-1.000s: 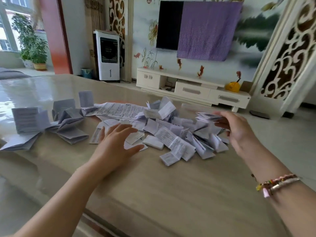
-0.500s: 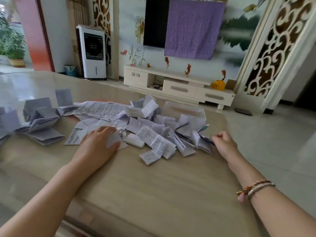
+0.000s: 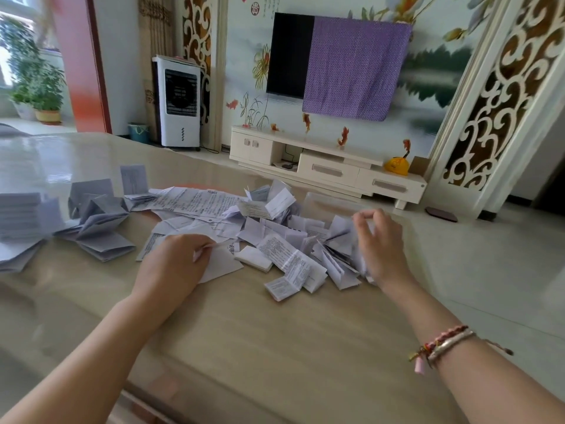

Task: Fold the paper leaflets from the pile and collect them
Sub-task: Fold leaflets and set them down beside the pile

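The pile [image 3: 275, 237] of leaflets lies mid-table, stretched left to right, directly ahead of both hands and between them. My left hand [image 3: 174, 261] sits at its near-left edge, thumb and fingers pinching the corner of a flat sheet [image 3: 218, 264] that lies just right of the hand. My right hand [image 3: 379, 240] is raised at the pile's right end, fingers curled with tips drawn together; I cannot tell whether they hold a leaflet. I judge the left hand nearer to a usable sheet, so the next fold likely starts there. Folded leaflets [image 3: 94, 228] are gathered well apart on the far-left of the table [image 3: 275, 347]. A bracelet [image 3: 443, 344] is on the right wrist.
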